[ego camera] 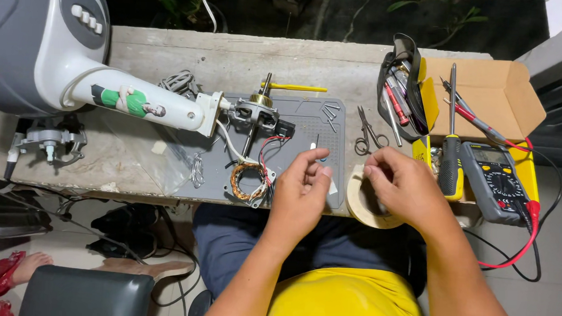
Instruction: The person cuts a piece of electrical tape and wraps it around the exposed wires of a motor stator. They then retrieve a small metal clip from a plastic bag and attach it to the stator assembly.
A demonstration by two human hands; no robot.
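A roll of pale masking tape stands at the near edge of the worktop, half hidden behind the right hand. That hand rests against the roll, its fingers curled with thumb and forefinger drawn together; what they pinch, if anything, cannot be made out. The left hand hovers just beside it over the grey work mat, fingers bent and fingertips close together (a small pale scrap seems to sit at them, too small to be sure).

On the mat's near left corner lies a copper-wound stator with red, black and white leads, and behind it the motor shaft assembly joined to a white fan neck. Scissors lie just right of the mat. Toward the right edge sit a yellow-handled screwdriver, a multimeter and an open cardboard box.
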